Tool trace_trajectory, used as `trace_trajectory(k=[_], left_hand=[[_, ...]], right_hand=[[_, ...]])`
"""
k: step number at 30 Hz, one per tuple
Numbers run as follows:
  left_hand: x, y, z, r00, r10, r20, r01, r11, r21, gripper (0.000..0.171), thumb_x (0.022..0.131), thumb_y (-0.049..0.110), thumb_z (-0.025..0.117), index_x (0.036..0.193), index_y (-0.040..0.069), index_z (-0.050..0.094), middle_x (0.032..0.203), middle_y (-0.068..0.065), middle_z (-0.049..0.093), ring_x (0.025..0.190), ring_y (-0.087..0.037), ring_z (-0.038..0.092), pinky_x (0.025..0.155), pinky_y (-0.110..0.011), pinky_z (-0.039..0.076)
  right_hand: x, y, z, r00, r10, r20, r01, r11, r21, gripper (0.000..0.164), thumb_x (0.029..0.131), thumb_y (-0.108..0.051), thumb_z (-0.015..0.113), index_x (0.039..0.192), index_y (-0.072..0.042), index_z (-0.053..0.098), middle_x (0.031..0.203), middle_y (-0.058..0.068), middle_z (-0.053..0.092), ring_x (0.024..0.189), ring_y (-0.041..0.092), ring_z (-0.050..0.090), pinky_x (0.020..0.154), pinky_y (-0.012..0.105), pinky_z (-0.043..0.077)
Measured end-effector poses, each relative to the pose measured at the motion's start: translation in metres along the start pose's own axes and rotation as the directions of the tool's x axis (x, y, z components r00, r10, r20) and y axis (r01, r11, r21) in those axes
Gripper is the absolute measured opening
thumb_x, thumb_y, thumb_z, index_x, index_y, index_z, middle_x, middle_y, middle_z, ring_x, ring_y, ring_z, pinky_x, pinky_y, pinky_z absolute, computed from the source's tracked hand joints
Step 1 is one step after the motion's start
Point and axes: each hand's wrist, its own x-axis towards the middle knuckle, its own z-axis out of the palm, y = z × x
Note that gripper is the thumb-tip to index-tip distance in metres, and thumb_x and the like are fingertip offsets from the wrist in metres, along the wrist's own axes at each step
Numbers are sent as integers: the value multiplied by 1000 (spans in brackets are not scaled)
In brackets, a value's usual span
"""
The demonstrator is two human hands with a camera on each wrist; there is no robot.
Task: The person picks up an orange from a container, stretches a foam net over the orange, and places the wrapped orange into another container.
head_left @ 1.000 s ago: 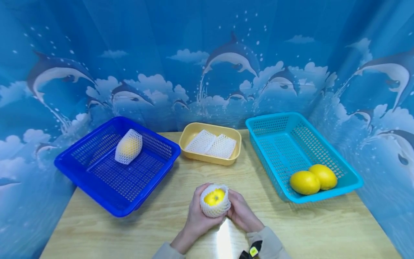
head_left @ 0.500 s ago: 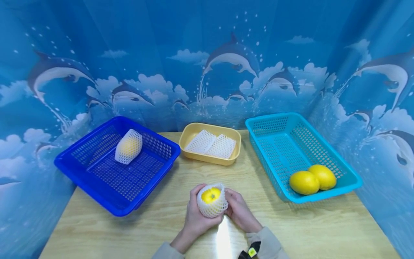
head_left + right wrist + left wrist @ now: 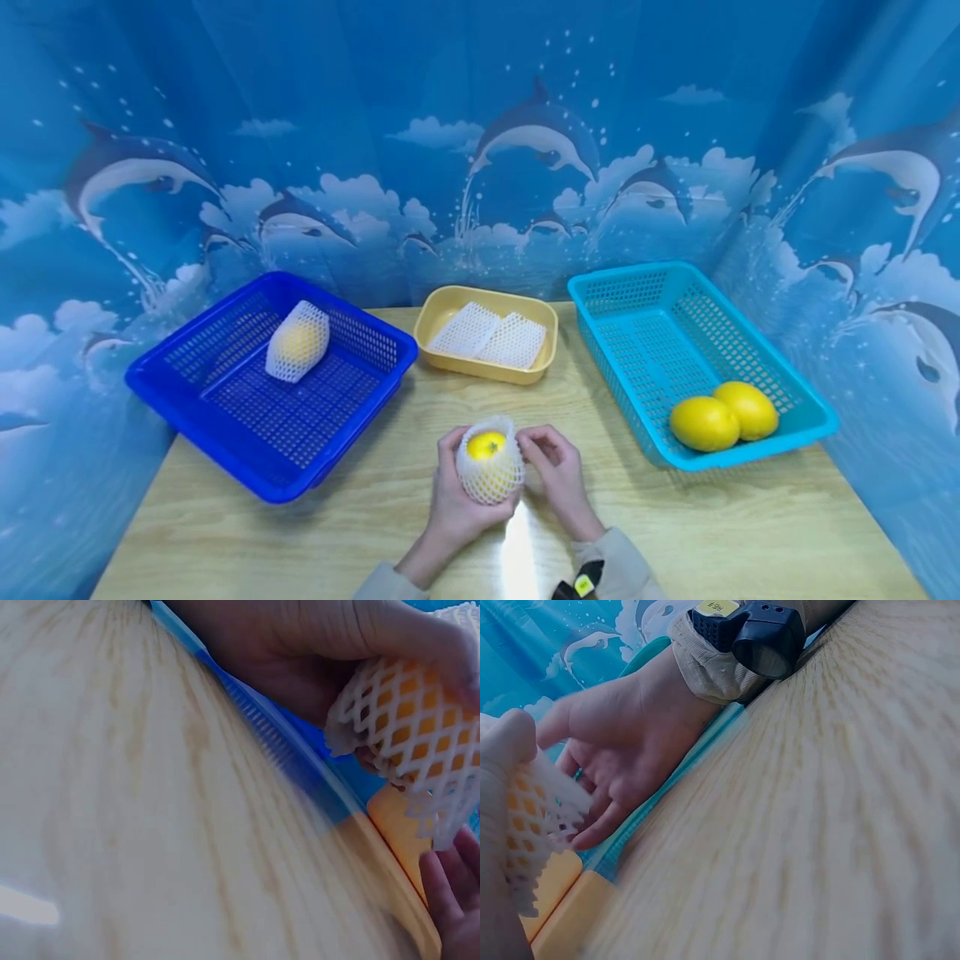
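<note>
My left hand (image 3: pixel 457 492) grips a yellow oval fruit (image 3: pixel 484 445) inside a white foam net sleeve (image 3: pixel 491 481), its stem end facing up through the sleeve's open top. On the sleeve's right side, my right hand (image 3: pixel 558 479) pinches the rim between thumb and fingers. The right wrist view shows the foam net (image 3: pixel 420 727) drawn to a point at the right hand's fingertips (image 3: pixel 442 874). In the left wrist view the right hand (image 3: pixel 622 742) reaches toward the net (image 3: pixel 544 817); part of the fruit is hidden by the left hand.
A dark blue basket (image 3: pixel 225 454) at left holds one net-covered fruit (image 3: pixel 298 342). The small yellow tray (image 3: pixel 487 371) behind the hands bears foam nets (image 3: pixel 468 330). At right, a turquoise basket (image 3: pixel 622 392) contains two bare yellow fruits (image 3: pixel 705 423). A dolphin-print curtain (image 3: pixel 480 150) surrounds the table.
The net's rim now stands higher around the fruit, covering more of it. My right hand has moved up along the rim, and the fruit has shifted slightly left.
</note>
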Motion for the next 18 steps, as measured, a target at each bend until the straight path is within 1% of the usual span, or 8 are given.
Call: trace_trajectory(k=[3, 4, 5, 8, 11, 12, 13, 18], left_hand=[[0, 0, 1, 1000, -21, 3, 21, 1000, -18, 104, 49, 12, 94, 136, 11, 38, 128, -6, 58, 109, -21, 61, 96, -38, 51], [0, 0, 1, 999, -32, 6, 32, 999, -29, 106, 47, 11, 94, 137, 11, 37, 127, -6, 59, 109, -21, 61, 96, -38, 51], [0, 2, 1, 998, -57, 12, 57, 998, -36, 106, 47, 10, 94, 137, 10, 37, 127, -7, 59, 109, -22, 61, 96, -38, 51], [-1, 1, 0, 996, -84, 16, 84, 996, -38, 106, 48, 11, 93, 138, 11, 36, 125, -8, 59, 107, -21, 61, 95, -38, 51], [-1, 0, 0, 994, -108, 18, 108, 994, -34, 105, 51, 14, 91, 139, 13, 35, 124, -9, 59, 105, -22, 62, 93, -38, 52], [-2, -1, 0, 995, -100, 16, 100, 994, -37, 104, 51, 16, 91, 139, 14, 35, 124, -8, 59, 104, -22, 62, 92, -39, 52], [-2, -1, 0, 994, -108, 19, 109, 993, -42, 104, 52, 16, 91, 139, 14, 35, 125, -8, 59, 104, -22, 62, 92, -39, 52], [-2, -1, 0, 989, -143, 46, 147, 986, -76, 104, 53, 17, 91, 140, 16, 34, 128, -8, 57, 107, -24, 61, 95, -40, 51]], right_hand=[[-1, -1, -2, 994, -38, 100, 34, 999, 36, 22, 99, -8, 55, 111, 8, 63, 105, 8, 68, 95, 15, 65, 85, 29, 54], [-1, 0, -3, 989, -48, 137, 41, 998, 49, 25, 100, -9, 53, 114, 10, 62, 107, 6, 68, 96, 14, 65, 86, 28, 53], [-2, 0, -4, 984, -52, 168, 42, 997, 64, 27, 100, -9, 52, 116, 11, 60, 108, 4, 68, 98, 13, 65, 87, 27, 52], [-2, 1, -6, 968, -78, 239, 54, 993, 109, 32, 101, -9, 48, 120, 15, 57, 111, 1, 68, 102, 13, 64, 90, 27, 52], [-2, 2, -6, 957, -94, 275, 55, 988, 145, 33, 101, -8, 47, 121, 17, 56, 113, 2, 69, 104, 14, 64, 92, 28, 52], [-2, 2, -6, 953, -98, 287, 55, 986, 155, 34, 101, -9, 47, 121, 17, 56, 112, 3, 69, 104, 15, 64, 91, 29, 52], [-2, 2, -6, 950, -97, 295, 49, 985, 168, 34, 101, -9, 47, 121, 17, 56, 113, 4, 69, 104, 16, 64, 92, 29, 52], [-3, 1, -6, 940, -91, 328, 18, 976, 218, 36, 100, -9, 47, 124, 17, 54, 115, 7, 68, 104, 18, 64, 92, 30, 52]])
